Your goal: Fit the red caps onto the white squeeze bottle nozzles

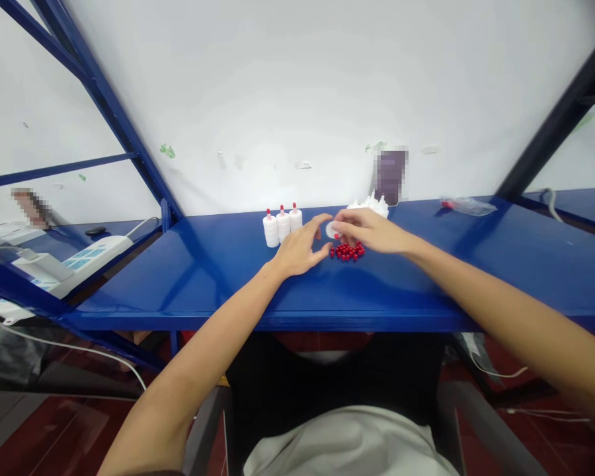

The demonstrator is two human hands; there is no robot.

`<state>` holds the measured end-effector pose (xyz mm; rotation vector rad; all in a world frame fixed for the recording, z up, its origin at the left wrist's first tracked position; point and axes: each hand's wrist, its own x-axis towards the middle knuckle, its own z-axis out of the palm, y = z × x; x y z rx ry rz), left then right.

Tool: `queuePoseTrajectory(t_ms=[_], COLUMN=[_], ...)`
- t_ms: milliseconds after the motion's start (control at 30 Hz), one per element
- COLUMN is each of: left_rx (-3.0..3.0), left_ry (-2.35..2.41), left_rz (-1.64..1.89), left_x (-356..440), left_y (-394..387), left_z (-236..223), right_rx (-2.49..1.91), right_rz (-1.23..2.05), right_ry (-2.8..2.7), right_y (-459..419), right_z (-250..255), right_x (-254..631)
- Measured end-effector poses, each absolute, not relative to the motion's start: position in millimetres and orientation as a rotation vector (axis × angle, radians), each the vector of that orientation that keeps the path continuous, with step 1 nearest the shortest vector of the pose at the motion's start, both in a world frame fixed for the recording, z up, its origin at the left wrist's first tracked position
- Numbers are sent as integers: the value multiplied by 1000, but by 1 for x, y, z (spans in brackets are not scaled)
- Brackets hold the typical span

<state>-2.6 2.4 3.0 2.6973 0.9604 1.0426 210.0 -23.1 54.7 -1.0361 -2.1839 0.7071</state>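
Observation:
My right hand point(364, 228) is closed on a small white bottle point(331, 230), of which only a round white end shows between the fingers. A bit of red is visible by its fingertips. Facing it from the left, my left hand point(300, 248) has thumb and fingers apart with nothing between them. Just below both hands lies a loose cluster of small red caps point(348, 252). Three white bottles with red tips point(283, 227) stand upright in a group beyond my left hand. Behind my right hand is a pile of white nozzle-tipped pieces point(374, 203), partly hidden.
The blue tabletop point(218, 264) runs up to a white wall. A blurred dark phone-like object point(391, 175) leans against the wall. A clear plastic bag point(469, 206) with something red lies at right. A white power strip point(89, 261) sits left beyond the blue frame point(114, 112).

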Motion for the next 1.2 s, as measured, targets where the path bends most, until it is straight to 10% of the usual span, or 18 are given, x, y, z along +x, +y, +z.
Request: queuePoseTrajectory(t_ms=[133,800,1200], left_rx=[2685,2735,2862], left_ry=[888,856,845], left_rz=[1130,1050,1194], left_x=[-5,-4,-5], left_y=[8,4,7], left_z=[1,4,7], right_rx=[-903,-885,-733], right_rz=[976,144,528], right_ry=[-1913,-2309,-1910], right_y=[-13,-16,-13], right_z=[34,33,44], right_x=[193,197,210])
